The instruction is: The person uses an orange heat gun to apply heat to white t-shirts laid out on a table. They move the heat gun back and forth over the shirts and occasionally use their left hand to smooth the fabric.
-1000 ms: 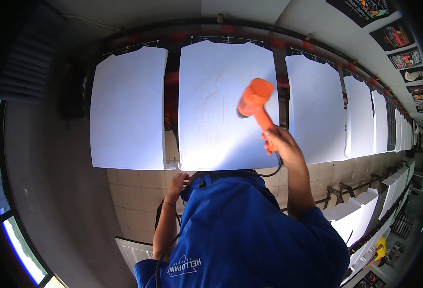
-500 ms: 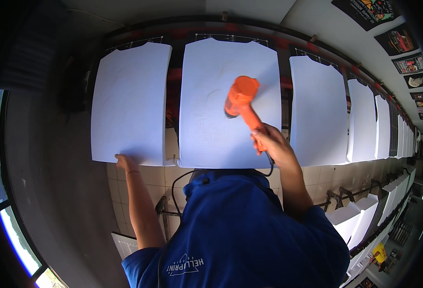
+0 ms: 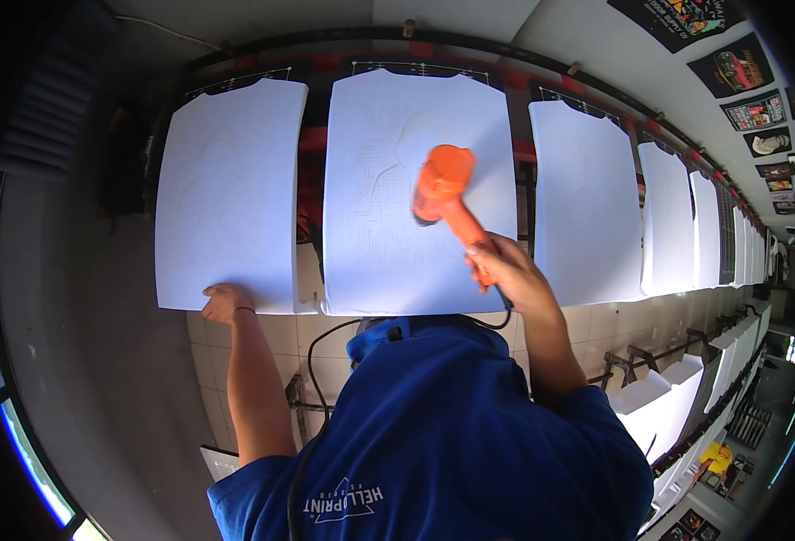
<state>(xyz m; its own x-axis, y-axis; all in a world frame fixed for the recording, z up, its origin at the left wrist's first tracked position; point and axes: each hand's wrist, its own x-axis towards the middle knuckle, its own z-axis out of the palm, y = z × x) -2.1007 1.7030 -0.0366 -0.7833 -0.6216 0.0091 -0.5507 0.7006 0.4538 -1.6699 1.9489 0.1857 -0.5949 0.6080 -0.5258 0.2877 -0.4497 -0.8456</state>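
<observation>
Holding one orange heat gun (image 3: 445, 171) in right hand (image 3: 508, 270), closed round handle, over centre white panel (image 3: 361, 243), right of middle. Touching left white panel (image 3: 226, 198) at near edge with left hand (image 3: 226, 302); cannot tell if pinching. Counting three broad panels, including right white panel (image 3: 587, 207). Narrow gaps between; tiled floor (image 3: 210, 347) past near edges; room left of heat gun.

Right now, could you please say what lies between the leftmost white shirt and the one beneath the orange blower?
The head view shows mainly red and dark framework there, with tiled floor lower down.
</observation>
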